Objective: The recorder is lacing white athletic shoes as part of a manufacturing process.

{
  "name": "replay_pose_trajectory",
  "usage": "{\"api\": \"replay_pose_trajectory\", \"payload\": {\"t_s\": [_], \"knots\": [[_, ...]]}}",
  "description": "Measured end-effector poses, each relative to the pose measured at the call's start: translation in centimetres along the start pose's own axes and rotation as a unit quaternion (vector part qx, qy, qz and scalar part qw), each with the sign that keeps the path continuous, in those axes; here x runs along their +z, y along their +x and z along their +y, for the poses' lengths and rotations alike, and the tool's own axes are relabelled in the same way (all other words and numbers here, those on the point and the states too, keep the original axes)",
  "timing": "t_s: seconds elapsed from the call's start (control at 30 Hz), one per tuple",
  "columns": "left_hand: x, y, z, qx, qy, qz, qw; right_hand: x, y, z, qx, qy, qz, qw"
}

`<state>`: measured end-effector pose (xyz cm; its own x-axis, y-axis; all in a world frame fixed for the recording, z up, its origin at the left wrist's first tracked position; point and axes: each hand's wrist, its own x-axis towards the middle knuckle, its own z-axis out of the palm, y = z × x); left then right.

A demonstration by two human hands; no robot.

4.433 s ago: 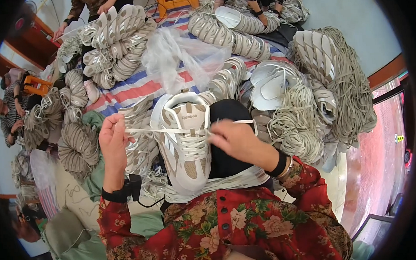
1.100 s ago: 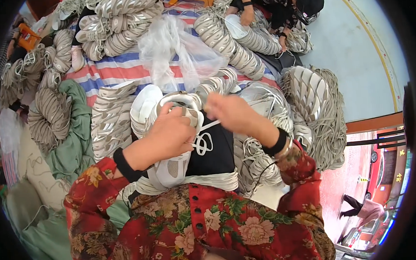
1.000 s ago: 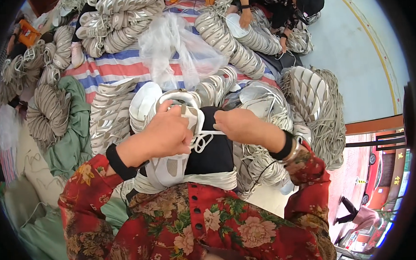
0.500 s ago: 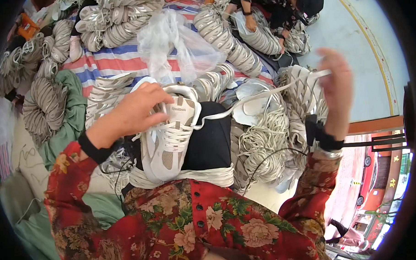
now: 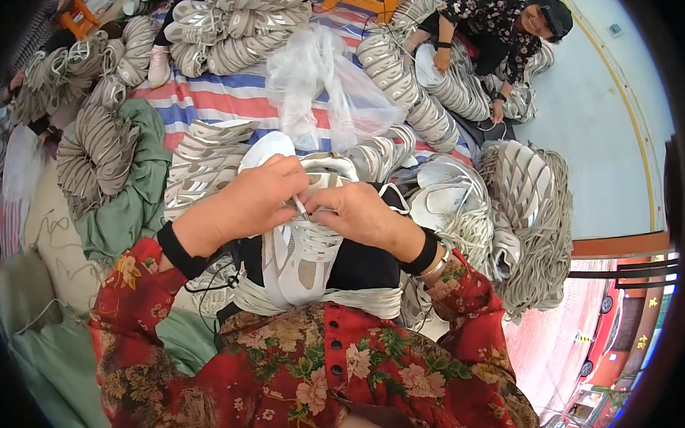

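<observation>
A beige and white sneaker upper (image 5: 299, 264), toe toward me, lies over black cloth (image 5: 367, 267) in my lap. My left hand (image 5: 255, 196) is closed at its tongue and top eyelets, with fingertips pinching a white shoelace (image 5: 300, 207). From the other side my right hand (image 5: 361, 213) meets it, thumb and finger pinched on the same lace. Part of the lace loops out behind my right hand. The fingers hide the upper's tongue and top eyelets. A bundle of pale laces (image 5: 364, 301) lies across my lap, below the toe.
Nested stacks of sneaker uppers (image 5: 205, 170) surround me, with more bundled at right (image 5: 519, 185). Clear plastic bags (image 5: 307, 72) lie on a striped sheet (image 5: 195, 106). Green cloth (image 5: 127, 191) is at left. Another person (image 5: 502, 35) handles uppers at the far right.
My right hand has come in from the far right, where it held the lace stretched out, to the top of the upper. Both hands now meet there. The view has shifted slightly.
</observation>
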<state>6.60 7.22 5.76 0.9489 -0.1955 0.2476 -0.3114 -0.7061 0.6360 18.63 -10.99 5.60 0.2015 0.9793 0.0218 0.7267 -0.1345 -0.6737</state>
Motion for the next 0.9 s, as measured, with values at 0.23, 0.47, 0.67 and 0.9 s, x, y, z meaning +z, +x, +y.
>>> {"api": "replay_pose_trajectory", "payload": {"t_s": [0.23, 0.47, 0.67, 0.9], "knots": [[0.3, 0.8, 0.0, 0.006, 0.020, -0.011, 1.000, 1.8, -0.3, -0.7, 0.006, -0.097, 0.046, 0.994], [0.5, -0.2, 0.0, -0.045, -0.067, 0.011, 0.997, -1.6, -0.9, 1.7, -0.033, -0.240, 0.132, 0.961], [3.2, 2.2, 3.9, -0.076, 0.179, -0.028, 0.981, -5.7, -4.5, 4.9, 0.226, 0.073, 0.085, 0.968], [3.4, 3.2, 4.3, -0.136, 0.137, -0.047, 0.980, -3.3, -7.5, 1.9, 0.122, 0.798, -0.046, 0.588]]}}
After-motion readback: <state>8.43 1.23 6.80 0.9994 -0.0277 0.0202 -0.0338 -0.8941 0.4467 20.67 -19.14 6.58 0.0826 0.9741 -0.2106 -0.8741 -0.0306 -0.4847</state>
